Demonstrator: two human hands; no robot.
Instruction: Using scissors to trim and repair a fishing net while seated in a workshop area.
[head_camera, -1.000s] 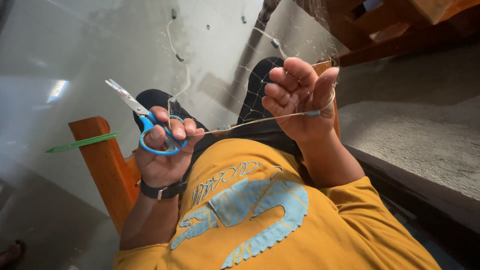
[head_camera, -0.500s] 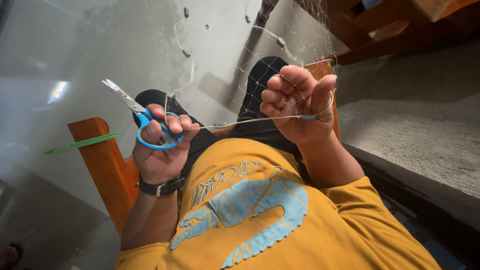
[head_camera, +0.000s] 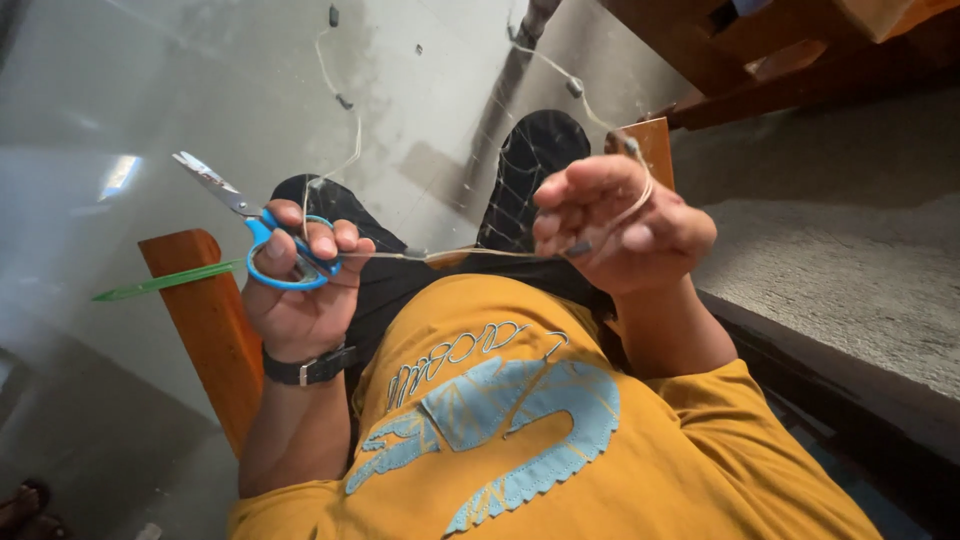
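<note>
Closest to my view is the mustard-yellow T-shirt (head_camera: 520, 430) with a pale blue graphic, so the person is seated and looking down at their lap. Left hand (head_camera: 300, 290), black wristwatch (head_camera: 310, 368) on the wrist, is clenched through the blue-handled scissors (head_camera: 262, 235), blades shut and pointing up and away, probably parked out of the line's path. Right hand (head_camera: 615, 230) is curled around a thin pale fishing line (head_camera: 450, 253), looped over the fingers and pulled taut across to the left hand, which looks like it keeps tension. Past the dark-trousered knees hangs the net mesh (head_camera: 505, 175), then wooden chair arms (head_camera: 205, 320), a green netting needle (head_camera: 165, 283), grey floor.
</note>
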